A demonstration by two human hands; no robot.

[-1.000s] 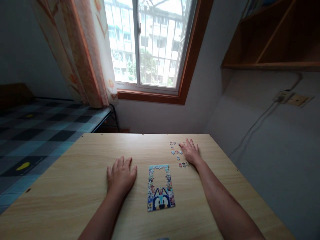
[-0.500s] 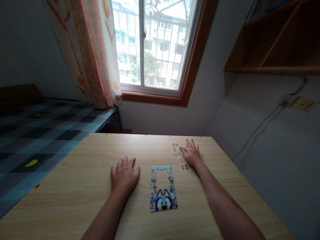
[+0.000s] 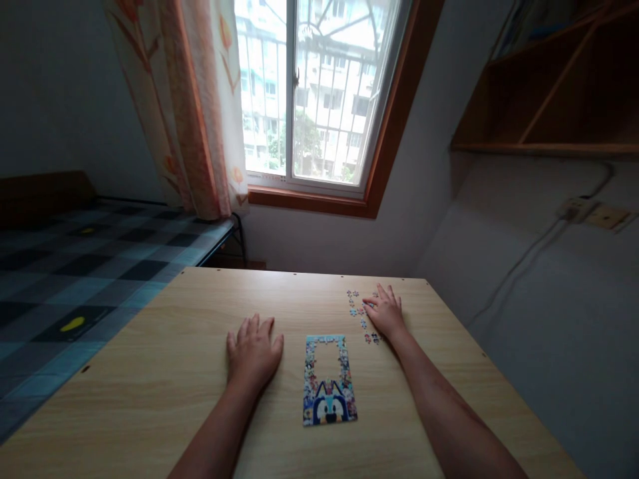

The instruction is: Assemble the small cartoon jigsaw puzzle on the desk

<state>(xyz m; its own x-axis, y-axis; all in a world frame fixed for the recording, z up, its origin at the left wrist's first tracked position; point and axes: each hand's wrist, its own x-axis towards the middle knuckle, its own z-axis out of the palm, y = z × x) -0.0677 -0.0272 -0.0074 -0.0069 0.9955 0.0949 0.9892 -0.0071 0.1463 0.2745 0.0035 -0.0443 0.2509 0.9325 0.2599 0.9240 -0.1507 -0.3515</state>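
Across lower frame, wooden table (image 3: 164, 346). Bottom centre, part-filled puzzle (image 3: 330, 407); a bump could shift its inner edge pieces. Left hand (image 3: 254, 356) spread, left of puzzle. Right hand (image 3: 388, 315), right of centre, fingers fanned, pinch unclear; dragging could scatter small loose pieces (image 3: 363, 324) underneath and beside.

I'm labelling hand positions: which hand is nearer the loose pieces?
Right. The right hand is at the loose pieces, partly over them; the left hand is farther off, left of the puzzle.
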